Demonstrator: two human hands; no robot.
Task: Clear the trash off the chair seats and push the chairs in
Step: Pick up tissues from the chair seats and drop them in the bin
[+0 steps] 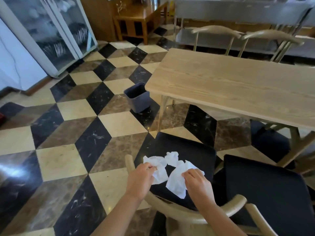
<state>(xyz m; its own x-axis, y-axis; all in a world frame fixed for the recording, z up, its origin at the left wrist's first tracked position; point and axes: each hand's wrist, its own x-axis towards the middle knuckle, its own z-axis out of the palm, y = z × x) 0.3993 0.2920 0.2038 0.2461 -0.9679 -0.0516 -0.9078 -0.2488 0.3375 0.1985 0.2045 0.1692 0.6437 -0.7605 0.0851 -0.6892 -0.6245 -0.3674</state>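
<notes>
Three crumpled white tissues lie on the black seat (196,150) of the nearer chair. My left hand (140,179) pinches the left tissue (157,167) at its edge. My right hand (198,183) grips the right tissue (177,181). A third tissue (172,158) lies loose between them, further back. A second chair with a bare black seat (265,193) stands to the right. Both chairs are pulled out from the light wooden table (238,82).
A grey waste bin (139,97) stands open on the chequered floor by the table's left corner. Two more chairs (221,31) stand at the table's far side. A glass-door cabinet (56,36) is at the left, a wooden side table (136,21) at the back.
</notes>
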